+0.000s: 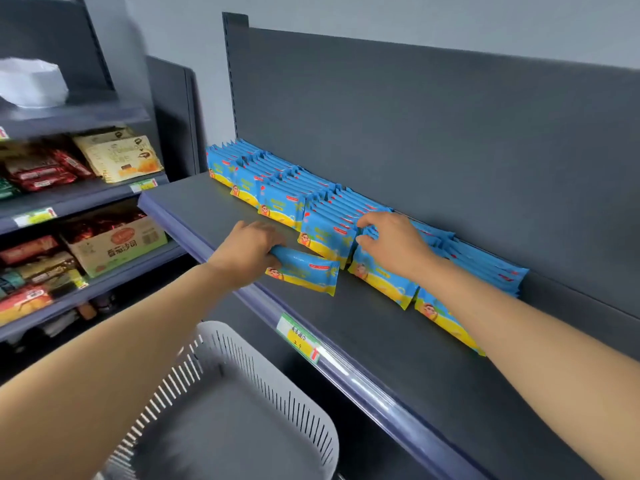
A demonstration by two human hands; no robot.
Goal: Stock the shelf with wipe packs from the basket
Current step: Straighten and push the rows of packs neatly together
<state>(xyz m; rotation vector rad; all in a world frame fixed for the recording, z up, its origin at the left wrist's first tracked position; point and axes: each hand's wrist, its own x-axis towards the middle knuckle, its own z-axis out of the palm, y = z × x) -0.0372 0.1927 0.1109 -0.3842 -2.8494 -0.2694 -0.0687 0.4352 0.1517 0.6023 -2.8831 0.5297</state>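
Note:
Blue and yellow wipe packs (277, 188) stand in several rows against the back panel of a dark grey shelf (398, 341). My left hand (249, 247) grips one wipe pack (308, 271) by its left end, held low over the shelf in front of the rows. My right hand (391, 244) rests on top of a row of packs (381, 278), fingers curled over their upper edges. A white slotted basket (277, 372) sits below the shelf edge, and no packs show inside it.
A green and yellow price tag (301, 337) is clipped to the shelf's front rail. To the left stands another shelving unit with snack packets (117, 157) and a cardboard box (117, 244). A white bag (31, 81) lies on its top shelf.

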